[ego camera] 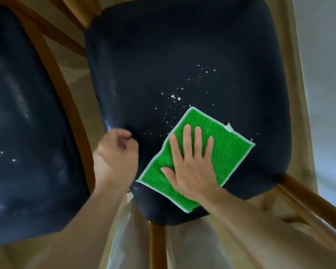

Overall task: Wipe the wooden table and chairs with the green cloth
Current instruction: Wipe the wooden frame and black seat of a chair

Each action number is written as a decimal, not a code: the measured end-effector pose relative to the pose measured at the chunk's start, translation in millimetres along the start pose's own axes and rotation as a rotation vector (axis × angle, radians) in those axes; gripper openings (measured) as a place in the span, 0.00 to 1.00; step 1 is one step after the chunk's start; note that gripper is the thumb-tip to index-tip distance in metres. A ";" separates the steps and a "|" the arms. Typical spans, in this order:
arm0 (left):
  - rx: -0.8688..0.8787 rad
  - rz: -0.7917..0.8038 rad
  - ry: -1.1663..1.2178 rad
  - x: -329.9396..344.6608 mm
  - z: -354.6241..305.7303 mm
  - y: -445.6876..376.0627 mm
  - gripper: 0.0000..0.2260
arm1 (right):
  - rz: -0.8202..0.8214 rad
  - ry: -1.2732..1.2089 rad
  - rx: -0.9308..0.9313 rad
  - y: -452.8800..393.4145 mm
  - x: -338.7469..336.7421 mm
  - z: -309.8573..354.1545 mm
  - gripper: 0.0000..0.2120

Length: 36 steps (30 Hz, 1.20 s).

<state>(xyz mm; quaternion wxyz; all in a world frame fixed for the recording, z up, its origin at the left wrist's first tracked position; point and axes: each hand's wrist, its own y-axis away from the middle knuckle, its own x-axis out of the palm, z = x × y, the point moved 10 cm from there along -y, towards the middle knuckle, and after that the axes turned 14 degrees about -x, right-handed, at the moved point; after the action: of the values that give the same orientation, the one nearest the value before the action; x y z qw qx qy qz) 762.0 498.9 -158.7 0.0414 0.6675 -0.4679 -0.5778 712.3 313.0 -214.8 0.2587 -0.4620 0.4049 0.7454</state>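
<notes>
The seat (182, 61) of the near chair fills most of the view, dark and padded on a wooden frame (308, 199); everything below is placed against it. A second dark seat (27, 123) lies to its left, with a few pale specks of its own.

On the seat's near right part lies the cloth (221, 144), green with a pale border, spread flat. Its long axis runs on a slant, from the near edge of the seat up and away toward the middle. The right hand (190, 164) presses on it palm down, fingers (186, 136) spread and flat, so the grip is wide and pins the cloth rather than clutching it.

A scatter of white crumbs (175, 98) sits on the seat's middle, just beyond the cloth's far corner and a little to its left; more trail further off toward the seat's far right. The nearest touch or almost touch the cloth's far left edge.

The left hand (116, 152) is curled into a loose fist at the seat's near left edge; whether it pinches the padding I cannot tell. It holds no cloth.

The right hand is plainly the one to work: a push away along the cloth's long axis would likely carry it over the crumbs.
</notes>
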 end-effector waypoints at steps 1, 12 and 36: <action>0.038 -0.049 -0.023 -7.5 -10.6 -8.7 0.10 | 0.003 0.043 -0.131 -3.5 -5.1 -3.2 0.36; -0.432 0.337 0.248 58.6 -13.2 -94.2 0.57 | -0.314 -0.031 0.531 -104.1 -108.3 -184.7 0.32; -0.457 0.263 0.155 55.1 -12.5 -95.2 0.49 | -0.326 -0.048 0.589 -172.2 -130.9 -180.8 0.33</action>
<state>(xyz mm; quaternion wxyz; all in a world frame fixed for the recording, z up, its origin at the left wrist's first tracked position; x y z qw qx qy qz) 821.2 509.0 -251.7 0.3012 0.6165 -0.4036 -0.6053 987.4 251.9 -204.3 0.5066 -0.4083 0.5174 0.5558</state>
